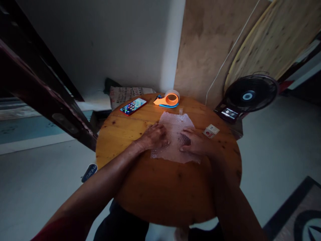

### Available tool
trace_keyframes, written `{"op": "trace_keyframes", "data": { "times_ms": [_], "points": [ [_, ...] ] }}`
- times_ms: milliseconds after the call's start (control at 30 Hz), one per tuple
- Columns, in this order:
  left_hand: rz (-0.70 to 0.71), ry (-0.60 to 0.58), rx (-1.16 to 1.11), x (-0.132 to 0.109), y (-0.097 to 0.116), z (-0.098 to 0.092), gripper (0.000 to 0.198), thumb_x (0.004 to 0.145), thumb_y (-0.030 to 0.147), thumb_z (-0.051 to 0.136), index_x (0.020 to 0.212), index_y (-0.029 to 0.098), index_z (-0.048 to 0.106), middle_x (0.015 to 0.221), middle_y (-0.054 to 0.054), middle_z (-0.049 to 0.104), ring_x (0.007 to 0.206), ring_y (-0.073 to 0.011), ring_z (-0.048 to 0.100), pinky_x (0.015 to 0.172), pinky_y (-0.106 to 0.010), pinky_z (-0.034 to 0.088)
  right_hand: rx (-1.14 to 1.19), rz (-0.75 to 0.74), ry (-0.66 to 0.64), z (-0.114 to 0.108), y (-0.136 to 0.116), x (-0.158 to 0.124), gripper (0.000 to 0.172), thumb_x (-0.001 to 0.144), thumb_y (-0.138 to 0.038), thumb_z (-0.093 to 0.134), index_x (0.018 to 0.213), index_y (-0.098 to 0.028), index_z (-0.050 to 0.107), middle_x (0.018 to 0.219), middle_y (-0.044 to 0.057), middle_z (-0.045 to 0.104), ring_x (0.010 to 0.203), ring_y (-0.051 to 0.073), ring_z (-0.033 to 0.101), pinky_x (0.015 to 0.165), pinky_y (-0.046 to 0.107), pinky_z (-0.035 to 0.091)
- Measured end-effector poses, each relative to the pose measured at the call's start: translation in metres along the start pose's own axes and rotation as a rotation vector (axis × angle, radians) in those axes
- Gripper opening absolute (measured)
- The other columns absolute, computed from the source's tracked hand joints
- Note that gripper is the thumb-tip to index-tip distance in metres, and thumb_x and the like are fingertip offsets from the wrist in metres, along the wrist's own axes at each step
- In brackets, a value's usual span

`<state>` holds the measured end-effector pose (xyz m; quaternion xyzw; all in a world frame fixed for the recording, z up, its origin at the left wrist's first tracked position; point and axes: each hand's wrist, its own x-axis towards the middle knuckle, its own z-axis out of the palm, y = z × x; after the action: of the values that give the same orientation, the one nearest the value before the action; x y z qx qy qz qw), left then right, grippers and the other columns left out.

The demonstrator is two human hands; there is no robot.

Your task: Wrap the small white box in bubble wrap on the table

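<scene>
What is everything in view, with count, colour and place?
bubble wrap: 1, clear, under both hands
tape dispenser: 1, orange and blue, table's far edge
phone: 1, red-edged, table's far left
cards: count unclear, white and red, table's right
round table: 1, brown, centre
fan: 1, dark, right, beyond table
sack: 1, pale, behind table
cord: 1, white, upper right
round board: 1, tan, upper right
lettered object: 1, blue, left of table
sleeve: 1, red, lower left
left hand: 1, bare, wrap's left
right hand: 1, bare, wrap's right

wooden table [173,187] | bubble wrap [173,134] | phone [133,106] | tape dispenser [162,101] | printed item [211,131]
</scene>
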<state>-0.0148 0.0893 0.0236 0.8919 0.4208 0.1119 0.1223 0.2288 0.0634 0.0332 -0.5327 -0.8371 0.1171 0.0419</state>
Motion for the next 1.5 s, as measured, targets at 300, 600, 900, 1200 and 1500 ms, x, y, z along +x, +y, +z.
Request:
{"op": "trace_keyframes", "data": {
  "times_ms": [300,600,900,1200,1500],
  "points": [
    [0.007,0.031,0.0,0.001,-0.002,0.002,0.026,0.08,0.038,0.059,0.095,0.017,0.061,0.106,-0.008,0.059,0.104,-0.0265,0.051,0.092,-0.042,0.042,0.111,0.013,0.095,0.002,0.006,0.005,0.047,0.077,-0.033,0.063,0.121,-0.017,0.059,0.133,0.013,0.055,0.124,0.029,0.05,0.105,0.045,0.038],
    [0.042,0.026,-0.022,0.0,-0.013,0.002,0.038,0.072,0.044,0.067,0.101,0.02,0.06,0.111,-0.006,0.059,0.108,-0.0276,0.051,0.096,-0.044,0.04,0.052,-0.072,0.026,0.005,0.029,-0.002,0.07,0.069,-0.039,0.069,0.133,-0.018,0.05,0.142,0.015,0.046,0.131,0.033,0.042,0.109,0.05,0.033],
    [0.058,0.171,-0.014,0.0,0.008,0.009,0.043,0.079,0.037,0.06,0.118,0.017,0.058,0.127,-0.013,0.054,0.12,-0.0284,0.048,0.104,-0.044,0.035,0.057,-0.086,0.005,0.009,0.037,0.001,0.075,0.068,-0.042,0.071,0.136,-0.019,0.049,0.145,0.014,0.043,0.135,0.034,0.037,0.11,0.05,0.031],
    [0.259,-0.062,0.002,-0.006,0.023,0.039,0.086,0.08,0.076,0.037,0.147,0.024,0.029,0.157,-0.016,0.016,0.145,-0.0381,0.008,0.113,-0.058,0.004,0.147,-0.107,0.021,0.005,0.045,0.003,0.069,0.071,-0.051,0.068,0.132,-0.021,0.054,0.143,0.013,0.047,0.132,0.032,0.042,0.11,0.05,0.033],
    [0.232,-0.115,0.006,-0.003,0.021,0.037,0.087,0.075,0.073,0.05,0.146,0.028,0.03,0.158,-0.014,0.016,0.144,-0.041,0.01,0.111,-0.062,0.005,0.131,0.23,0.443,0.02,0.024,0.016,0.028,0.083,-0.035,0.05,0.097,-0.02,0.071,0.094,0.007,0.073,0.082,0.024,0.066,0.08,0.041,0.051]
  ]
}}
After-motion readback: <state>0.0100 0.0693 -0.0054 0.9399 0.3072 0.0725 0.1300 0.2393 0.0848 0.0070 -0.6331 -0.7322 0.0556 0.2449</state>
